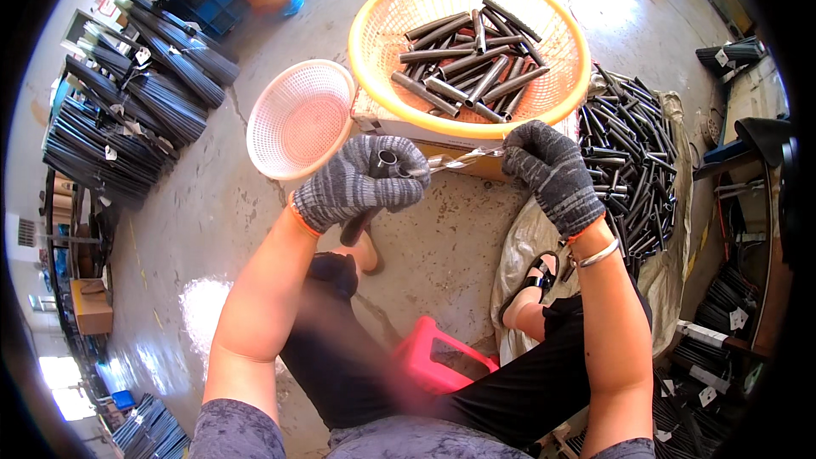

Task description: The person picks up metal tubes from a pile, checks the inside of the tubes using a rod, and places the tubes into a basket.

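Note:
In grey striped knit gloves, both my hands are raised in front of me, below the big basket. My left hand (364,177) is closed round a short dark metal tube (387,157); its open round end shows above the fingers, and a dark tube end pokes out beneath the palm. Between the hands stretches a shiny, twisted, silvery piece (466,159), whose exact kind I cannot make out. Its right end is pinched by the fingers of my right hand (548,172), and its left end reaches my left fingers.
A yellow-rimmed orange basket (364,59) holding several short tubes sits on a cardboard box (476,167). Left of it is a smaller pink basket (297,119). Many tubes (633,161) lie on a sack (527,246) at right. A pink stool (425,361) stands between my legs; bundled rods (127,110) stand far left.

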A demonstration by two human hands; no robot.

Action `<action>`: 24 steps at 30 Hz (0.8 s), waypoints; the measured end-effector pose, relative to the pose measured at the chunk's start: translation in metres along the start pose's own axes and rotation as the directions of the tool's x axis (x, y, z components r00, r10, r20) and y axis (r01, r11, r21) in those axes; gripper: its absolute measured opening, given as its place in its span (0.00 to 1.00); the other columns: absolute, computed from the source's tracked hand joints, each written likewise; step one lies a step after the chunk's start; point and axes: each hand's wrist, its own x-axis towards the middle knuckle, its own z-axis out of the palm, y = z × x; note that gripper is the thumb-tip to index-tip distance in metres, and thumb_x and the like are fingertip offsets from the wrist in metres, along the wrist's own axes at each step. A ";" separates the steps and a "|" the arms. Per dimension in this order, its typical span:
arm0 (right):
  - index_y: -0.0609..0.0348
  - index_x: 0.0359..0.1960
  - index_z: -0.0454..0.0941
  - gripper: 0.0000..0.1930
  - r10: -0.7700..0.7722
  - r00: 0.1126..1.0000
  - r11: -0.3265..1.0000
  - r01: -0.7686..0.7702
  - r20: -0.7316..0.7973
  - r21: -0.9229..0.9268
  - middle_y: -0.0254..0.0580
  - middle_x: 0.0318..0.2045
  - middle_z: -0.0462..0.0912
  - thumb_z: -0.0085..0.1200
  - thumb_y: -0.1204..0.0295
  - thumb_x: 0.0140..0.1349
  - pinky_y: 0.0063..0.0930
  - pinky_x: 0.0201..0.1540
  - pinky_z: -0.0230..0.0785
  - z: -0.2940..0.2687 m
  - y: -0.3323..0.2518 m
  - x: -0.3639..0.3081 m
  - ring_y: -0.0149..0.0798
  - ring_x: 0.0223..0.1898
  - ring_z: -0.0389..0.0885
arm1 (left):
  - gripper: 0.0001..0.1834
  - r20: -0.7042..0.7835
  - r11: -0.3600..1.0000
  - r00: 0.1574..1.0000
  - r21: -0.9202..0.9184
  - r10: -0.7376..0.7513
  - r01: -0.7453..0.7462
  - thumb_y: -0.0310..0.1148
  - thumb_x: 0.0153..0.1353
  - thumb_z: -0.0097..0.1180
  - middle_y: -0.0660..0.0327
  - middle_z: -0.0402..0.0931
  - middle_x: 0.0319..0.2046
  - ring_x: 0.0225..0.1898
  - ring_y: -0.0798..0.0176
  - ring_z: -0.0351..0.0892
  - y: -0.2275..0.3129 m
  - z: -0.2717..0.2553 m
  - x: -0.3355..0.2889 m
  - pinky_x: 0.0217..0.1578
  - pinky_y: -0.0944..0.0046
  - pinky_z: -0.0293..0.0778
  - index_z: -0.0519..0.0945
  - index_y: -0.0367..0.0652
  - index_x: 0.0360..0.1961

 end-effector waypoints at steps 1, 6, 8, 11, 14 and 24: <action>0.63 0.37 0.78 0.06 0.046 0.999 0.998 -0.047 0.013 0.048 0.39 0.27 0.80 0.56 0.77 0.58 0.26 0.35 0.71 0.000 -0.003 0.000 0.32 0.29 0.77 | 0.08 0.002 0.999 0.999 0.027 -0.034 0.034 0.23 0.56 0.60 0.65 0.77 0.29 0.30 0.74 0.74 0.001 0.000 -0.001 0.31 0.73 0.72 0.78 0.38 0.38; 0.64 0.36 0.79 0.05 -0.128 0.989 0.977 0.113 -0.073 -0.178 0.38 0.25 0.80 0.56 0.76 0.60 0.24 0.31 0.70 -0.005 0.012 0.007 0.30 0.26 0.77 | 0.13 -0.119 0.999 0.992 -0.020 0.035 -0.037 0.25 0.57 0.61 0.66 0.76 0.28 0.28 0.74 0.73 -0.002 0.006 0.000 0.30 0.75 0.72 0.77 0.39 0.44; 0.65 0.35 0.79 0.05 -0.082 0.994 0.974 0.065 -0.067 -0.218 0.38 0.24 0.80 0.56 0.75 0.60 0.23 0.28 0.69 -0.004 0.008 0.006 0.29 0.24 0.76 | 0.16 -0.172 0.997 0.984 -0.045 0.053 -0.062 0.27 0.53 0.65 0.64 0.77 0.31 0.28 0.72 0.76 0.004 0.007 0.000 0.29 0.73 0.74 0.78 0.38 0.44; 0.65 0.35 0.79 0.06 0.053 0.997 0.987 -0.060 -0.052 -0.147 0.38 0.23 0.79 0.55 0.75 0.60 0.23 0.24 0.68 0.001 0.003 0.001 0.27 0.20 0.75 | 0.19 -0.125 0.991 0.988 -0.082 0.095 -0.106 0.29 0.51 0.67 0.61 0.79 0.32 0.28 0.69 0.78 0.006 0.009 0.001 0.29 0.70 0.76 0.79 0.36 0.44; 0.65 0.33 0.78 0.05 0.053 0.996 0.991 -0.062 -0.077 -0.117 0.38 0.21 0.78 0.55 0.74 0.61 0.23 0.21 0.67 0.004 0.004 0.001 0.27 0.17 0.73 | 0.14 0.069 0.980 0.992 0.161 0.110 -0.120 0.26 0.48 0.68 0.60 0.80 0.32 0.33 0.67 0.79 0.010 0.010 0.002 0.34 0.68 0.75 0.81 0.36 0.37; 0.61 0.35 0.78 0.04 0.229 0.941 0.856 -0.073 -0.250 0.512 0.33 0.23 0.79 0.56 0.75 0.61 0.20 0.24 0.73 0.017 -0.003 0.006 0.28 0.20 0.77 | 0.08 0.418 0.855 0.902 0.501 -0.105 -0.132 0.29 0.57 0.63 0.60 0.80 0.27 0.28 0.69 0.77 -0.020 0.054 0.025 0.32 0.68 0.74 0.80 0.38 0.36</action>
